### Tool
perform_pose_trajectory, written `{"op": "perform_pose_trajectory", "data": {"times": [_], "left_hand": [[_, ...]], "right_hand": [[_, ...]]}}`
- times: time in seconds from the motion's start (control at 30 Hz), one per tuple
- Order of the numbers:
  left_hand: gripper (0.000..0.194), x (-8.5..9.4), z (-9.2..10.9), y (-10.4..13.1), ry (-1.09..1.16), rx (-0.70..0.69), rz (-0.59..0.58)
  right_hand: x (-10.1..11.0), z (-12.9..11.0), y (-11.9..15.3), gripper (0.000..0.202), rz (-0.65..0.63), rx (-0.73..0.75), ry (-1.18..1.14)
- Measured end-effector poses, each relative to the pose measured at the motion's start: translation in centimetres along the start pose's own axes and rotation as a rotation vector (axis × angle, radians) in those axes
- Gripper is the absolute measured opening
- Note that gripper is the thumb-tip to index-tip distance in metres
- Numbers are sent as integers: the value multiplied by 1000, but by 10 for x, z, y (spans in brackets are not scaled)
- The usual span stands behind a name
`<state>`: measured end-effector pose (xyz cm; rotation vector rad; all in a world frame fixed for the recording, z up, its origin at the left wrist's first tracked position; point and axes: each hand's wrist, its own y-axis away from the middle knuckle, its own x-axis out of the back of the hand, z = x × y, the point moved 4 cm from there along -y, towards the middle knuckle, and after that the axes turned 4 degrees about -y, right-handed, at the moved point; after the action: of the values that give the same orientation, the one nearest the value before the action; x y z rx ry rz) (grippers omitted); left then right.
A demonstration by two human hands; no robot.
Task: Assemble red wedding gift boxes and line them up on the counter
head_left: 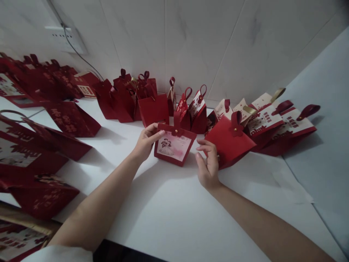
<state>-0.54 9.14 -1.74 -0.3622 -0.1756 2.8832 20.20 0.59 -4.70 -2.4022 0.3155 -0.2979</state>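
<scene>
In the middle of the head view, a small red gift box (174, 147) with a pale pink front panel stands on the white table. The panel carries a drawing of a couple, and a strap loop with a gold stud tops the box. My left hand (148, 140) pinches its upper left edge between thumb and fingers. My right hand (208, 162) is just right of the box, fingers apart and slightly curled, holding nothing. Close behind that hand is a larger plain red gift box (229, 140) with a dark red loop; whether they touch I cannot tell.
Several red and white gift boxes (265, 122) line the back right, and more red boxes (122, 98) stand along the wall. Others (71, 118) crowd the left side. A power strip (65, 39) with a cable hangs on the tiled wall. The white table (169, 211) meets a pale side panel (324, 145).
</scene>
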Motion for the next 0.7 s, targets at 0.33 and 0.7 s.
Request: {"op": "perform_pose_trajectory", "data": {"times": [0.33,0.7], "left_hand": [[19,-16,28,12,-378,-242,-73],[45,-15,11,10,-296,-113,-22]], "right_hand": [[1,-24,-27,18,22,44,-165],[-18,-86,-102,37,-571,-1,32]]}}
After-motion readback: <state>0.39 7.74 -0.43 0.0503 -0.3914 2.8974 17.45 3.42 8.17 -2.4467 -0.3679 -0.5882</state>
